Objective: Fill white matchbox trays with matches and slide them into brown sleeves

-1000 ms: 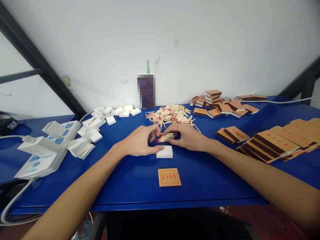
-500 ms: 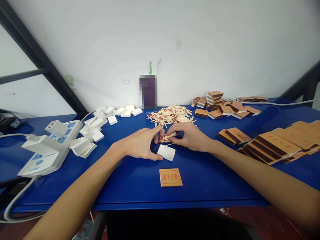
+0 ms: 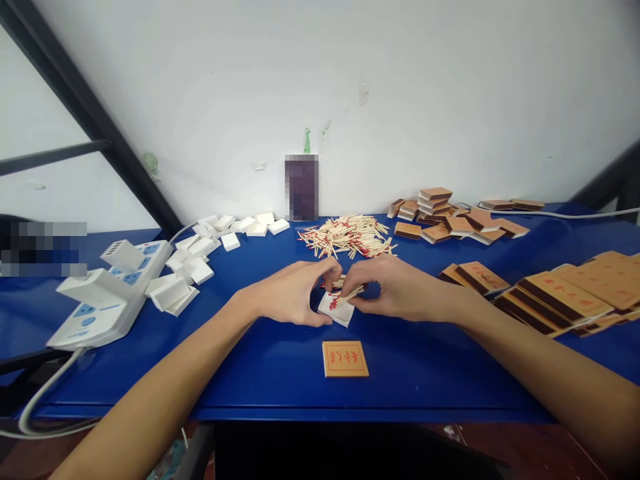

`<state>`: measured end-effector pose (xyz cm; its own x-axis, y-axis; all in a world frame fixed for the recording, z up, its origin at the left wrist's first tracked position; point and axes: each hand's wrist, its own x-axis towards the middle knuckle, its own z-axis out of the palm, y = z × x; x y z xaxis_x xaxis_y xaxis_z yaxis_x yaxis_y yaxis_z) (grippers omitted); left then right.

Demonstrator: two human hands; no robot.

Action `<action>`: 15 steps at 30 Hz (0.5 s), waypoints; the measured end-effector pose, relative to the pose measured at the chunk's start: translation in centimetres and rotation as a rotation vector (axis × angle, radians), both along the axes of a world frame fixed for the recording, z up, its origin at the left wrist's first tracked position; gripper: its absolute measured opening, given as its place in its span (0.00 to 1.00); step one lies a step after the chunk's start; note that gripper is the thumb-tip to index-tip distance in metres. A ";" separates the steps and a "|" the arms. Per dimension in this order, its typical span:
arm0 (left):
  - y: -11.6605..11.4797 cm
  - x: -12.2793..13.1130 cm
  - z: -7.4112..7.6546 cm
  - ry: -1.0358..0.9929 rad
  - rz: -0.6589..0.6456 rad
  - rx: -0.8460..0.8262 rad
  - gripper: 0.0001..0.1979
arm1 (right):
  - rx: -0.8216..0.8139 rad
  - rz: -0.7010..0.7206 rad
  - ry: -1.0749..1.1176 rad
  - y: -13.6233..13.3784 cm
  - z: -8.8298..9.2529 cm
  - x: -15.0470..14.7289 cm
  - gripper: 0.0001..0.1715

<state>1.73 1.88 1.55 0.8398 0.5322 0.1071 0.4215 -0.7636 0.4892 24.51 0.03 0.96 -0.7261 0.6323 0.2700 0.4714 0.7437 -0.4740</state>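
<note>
Between my hands a small white tray lies on the blue table. My left hand curves around its left side, thumb at the near edge and fingers at the far side. My right hand pinches several red-tipped matches over the tray. A few more matches show just behind it, partly hidden by my fingers. Closer to the table's front edge sits an orange matchbox sleeve with red characters. The large heap of matches spreads beyond my hands.
White trays are scattered at the left, beside a white power strip with cables. Orange boxes are piled at the back right. More orange boxes lie in rows at the right. A wall stands behind the table.
My right hand has brought its matches nearer, from behind the white tray to over it. The whole view has shifted slightly.
</note>
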 end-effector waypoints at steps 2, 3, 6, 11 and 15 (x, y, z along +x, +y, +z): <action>-0.1 0.2 -0.2 -0.003 -0.007 -0.011 0.21 | 0.029 0.027 -0.023 0.0 -0.4 -0.2 0.07; -0.1 0.2 -0.2 -0.004 -0.003 -0.009 0.20 | 0.038 0.037 -0.029 -0.1 -0.5 -0.3 0.08; -0.2 0.4 -0.4 -0.004 0.012 0.003 0.20 | 0.062 0.054 -0.049 -0.4 -0.7 -0.6 0.11; -0.2 0.6 -0.6 -0.007 0.020 0.012 0.18 | 0.116 0.060 -0.051 -1.1 -0.3 -1.0 0.12; -0.1 0.6 -0.7 -0.024 0.014 0.013 0.19 | 0.092 0.060 -0.089 -1.2 -0.2 -1.1 0.10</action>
